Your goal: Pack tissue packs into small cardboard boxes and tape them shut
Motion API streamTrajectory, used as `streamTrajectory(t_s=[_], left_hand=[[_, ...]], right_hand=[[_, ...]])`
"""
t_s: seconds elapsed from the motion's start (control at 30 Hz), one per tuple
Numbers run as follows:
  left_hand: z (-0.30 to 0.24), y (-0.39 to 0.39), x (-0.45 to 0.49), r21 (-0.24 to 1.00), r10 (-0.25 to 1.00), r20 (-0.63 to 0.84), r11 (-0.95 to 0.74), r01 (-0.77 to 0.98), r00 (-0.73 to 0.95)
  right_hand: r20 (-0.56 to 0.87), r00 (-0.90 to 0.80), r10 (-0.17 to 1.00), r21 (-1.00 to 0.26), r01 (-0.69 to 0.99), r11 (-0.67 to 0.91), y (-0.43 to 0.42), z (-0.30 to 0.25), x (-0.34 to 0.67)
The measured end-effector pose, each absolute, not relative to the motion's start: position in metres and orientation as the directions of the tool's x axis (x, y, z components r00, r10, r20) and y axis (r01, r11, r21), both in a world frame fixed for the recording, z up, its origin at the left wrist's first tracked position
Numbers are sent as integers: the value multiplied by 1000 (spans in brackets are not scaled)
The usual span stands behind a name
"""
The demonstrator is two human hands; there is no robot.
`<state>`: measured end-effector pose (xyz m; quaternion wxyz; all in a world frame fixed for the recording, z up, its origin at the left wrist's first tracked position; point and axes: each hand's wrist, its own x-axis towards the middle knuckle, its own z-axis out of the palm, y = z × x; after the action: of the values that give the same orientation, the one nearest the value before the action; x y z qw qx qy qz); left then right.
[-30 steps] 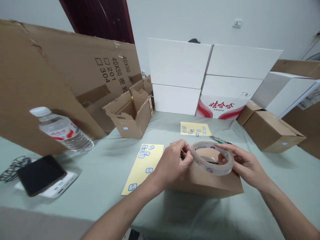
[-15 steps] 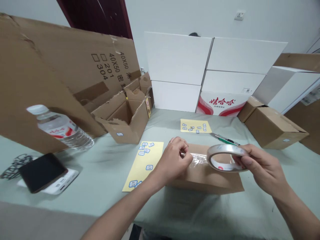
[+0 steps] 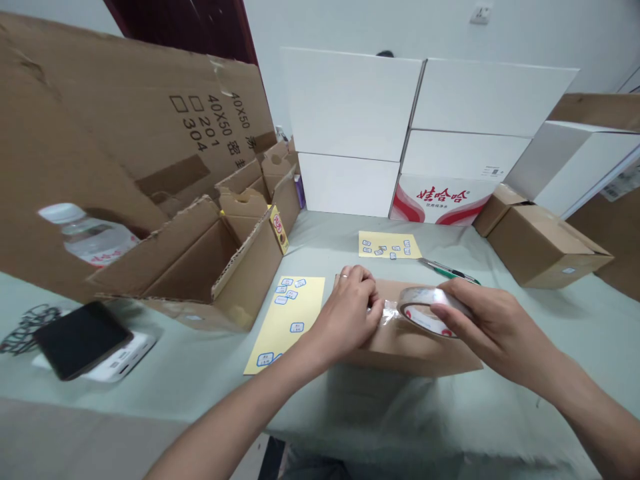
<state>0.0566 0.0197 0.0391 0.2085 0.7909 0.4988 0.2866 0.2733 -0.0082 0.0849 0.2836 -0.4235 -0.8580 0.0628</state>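
Note:
A small brown cardboard box [image 3: 425,357] lies before me on the table. My right hand [image 3: 493,327] grips a roll of clear tape [image 3: 423,293], tilted low over the box's top. From the roll, a shiny clear strip [image 3: 391,312] runs left to my left hand [image 3: 354,307]. The fingers of that hand are curled closed on the strip at the box's left end; their tips are partly hidden. Beyond the box lies a green-and-black utility knife [image 3: 447,271]. A yellow sheet with blue-edged stickers [image 3: 285,327] lies left of the box, partly under my left forearm.
Open cartons [image 3: 235,280] stand at the left, in front of a water bottle [image 3: 95,233]. A phone [image 3: 83,339] rests on a white device [image 3: 120,360]. A second yellow sheet [image 3: 387,245] lies farther back. White panels [image 3: 350,107] and a closed carton [image 3: 550,247] bound the table.
The tape roll and my right hand have moved left and tilted lower toward the box. The open cartons at the left have shifted nearer, now covering part of the bottle. My left hand stays about in place.

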Motion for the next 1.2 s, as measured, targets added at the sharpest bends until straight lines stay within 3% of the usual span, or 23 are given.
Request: streamTrajectory(t_s=[0.23,0.47,0.57,0.7,0.8,0.93,1.1,1.2], left_hand=[[42,21,57,538,908,184,-414,734,377],[54,28,60,458,900,130,-426,780,415],[48,27,58,429,914,172,-406,807,368],[40,19,47,428,878,285,-476,768,385],[37,11,41,416,790,347,-613,672,506],[34,4,38,362,675,352,-737,571,648],[30,4,39,239,599,368,-800,550,711],[31,4,39,250,607,343,-794,554,717]], right_hand=[[300,-522,799,-297,745,598,-5,95,261],[220,-607,763,27,786,618,5,101,234],[202,-617,760,62,783,619,10,99,230],[211,-587,782,-33,795,605,14,96,237],[212,-512,832,-218,805,551,13,96,245],[299,-450,841,-464,702,541,7,95,254],[363,-404,839,-565,621,544,4,87,266],[338,-378,862,-648,570,505,4,81,275]])
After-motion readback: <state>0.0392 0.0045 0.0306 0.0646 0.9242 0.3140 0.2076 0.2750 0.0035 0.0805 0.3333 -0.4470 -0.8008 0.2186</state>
